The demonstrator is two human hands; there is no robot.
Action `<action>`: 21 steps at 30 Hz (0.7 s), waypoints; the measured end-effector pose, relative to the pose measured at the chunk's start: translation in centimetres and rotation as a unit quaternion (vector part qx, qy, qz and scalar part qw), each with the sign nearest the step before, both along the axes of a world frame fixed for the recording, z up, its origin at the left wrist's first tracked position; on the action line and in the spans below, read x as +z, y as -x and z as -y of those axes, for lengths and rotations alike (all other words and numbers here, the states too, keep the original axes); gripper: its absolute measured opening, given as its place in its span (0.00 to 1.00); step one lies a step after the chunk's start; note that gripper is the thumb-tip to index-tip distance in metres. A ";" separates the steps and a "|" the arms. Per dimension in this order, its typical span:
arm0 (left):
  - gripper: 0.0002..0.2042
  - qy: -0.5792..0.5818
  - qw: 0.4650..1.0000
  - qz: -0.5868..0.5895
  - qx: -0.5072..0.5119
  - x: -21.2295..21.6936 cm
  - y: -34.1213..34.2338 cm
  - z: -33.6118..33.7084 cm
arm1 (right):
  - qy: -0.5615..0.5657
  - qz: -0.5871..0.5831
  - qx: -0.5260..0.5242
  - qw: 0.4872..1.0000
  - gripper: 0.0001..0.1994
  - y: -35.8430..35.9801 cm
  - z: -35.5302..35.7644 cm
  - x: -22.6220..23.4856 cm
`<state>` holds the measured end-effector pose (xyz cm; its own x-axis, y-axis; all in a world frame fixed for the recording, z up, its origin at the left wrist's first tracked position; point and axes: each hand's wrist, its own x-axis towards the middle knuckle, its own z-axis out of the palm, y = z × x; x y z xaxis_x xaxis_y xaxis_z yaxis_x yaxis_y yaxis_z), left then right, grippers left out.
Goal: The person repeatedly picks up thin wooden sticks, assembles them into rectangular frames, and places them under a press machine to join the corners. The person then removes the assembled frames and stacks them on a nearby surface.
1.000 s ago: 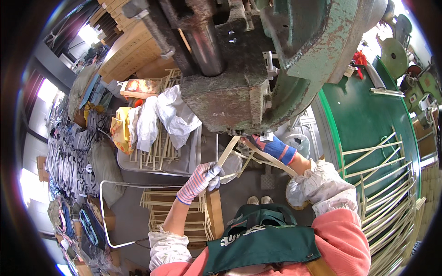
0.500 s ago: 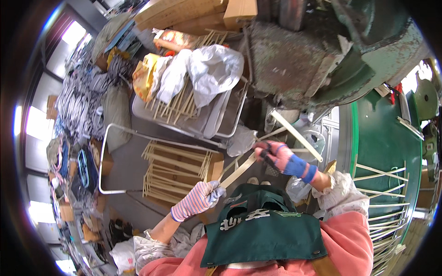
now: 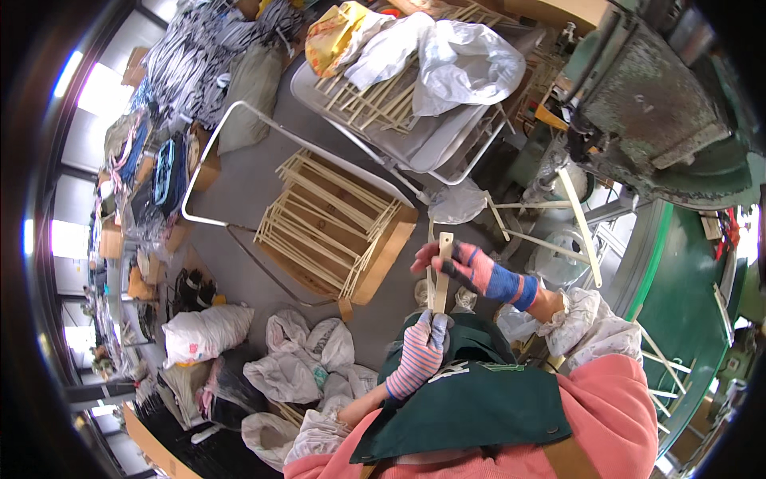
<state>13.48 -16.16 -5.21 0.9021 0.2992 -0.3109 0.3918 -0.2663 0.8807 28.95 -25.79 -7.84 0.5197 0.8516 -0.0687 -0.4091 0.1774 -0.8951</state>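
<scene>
Both gloved hands gripped one pale wooden strip [image 3: 443,271]: the left hand [image 3: 420,351] closed around its near end, the right hand [image 3: 471,270] pinching its middle. It stood upright above the green apron [image 3: 479,399].

— What are the hands wearing?
— Knitted cloth gloves: striped pink-and-white on the left hand [image 3: 418,355], blue, pink and black on the right hand [image 3: 471,270]. They grip a pale, matt wooden strip [image 3: 443,271].
— And the machine?
— The green metal press [image 3: 662,120] looks worn, rough.
</scene>
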 end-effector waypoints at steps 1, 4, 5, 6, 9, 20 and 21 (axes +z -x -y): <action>0.13 -0.010 0.998 0.057 -0.005 -0.1 0.4 -0.1 | 0.039 0.148 0.062 0.986 0.18 0.6 -0.2 -0.2; 0.11 -0.084 0.989 0.099 -0.077 0.4 1.2 -2.1 | -0.033 0.055 0.103 0.993 0.17 2.3 -1.0 -0.7; 0.10 -0.066 0.989 0.079 -0.107 0.7 1.7 -3.4 | -0.070 0.030 0.102 0.992 0.15 2.7 -1.2 -0.7; 0.11 -0.075 0.989 0.108 -0.067 0.8 1.8 -5.4 | -0.075 -0.003 0.107 0.991 0.13 3.0 -1.5 -0.6; 0.19 0.029 0.980 0.185 0.072 -0.8 0.8 -11.1 | -0.150 -0.092 0.147 0.973 0.09 3.4 -2.0 0.5; 0.28 -0.184 0.923 -0.159 0.299 -24.6 4.2 -25.9 | -0.292 -0.054 0.037 0.954 0.18 4.5 -2.9 10.7; 0.26 -0.049 0.918 -0.111 0.379 -26.2 5.3 -28.3 | -0.254 -0.006 -0.038 0.966 0.21 5.0 -3.0 11.0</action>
<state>8.20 12.18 -31.40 0.3417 0.8503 -0.4004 0.6644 0.0827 0.7428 23.94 -22.75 3.13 0.5844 0.7358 0.3421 -0.3871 0.6233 -0.6795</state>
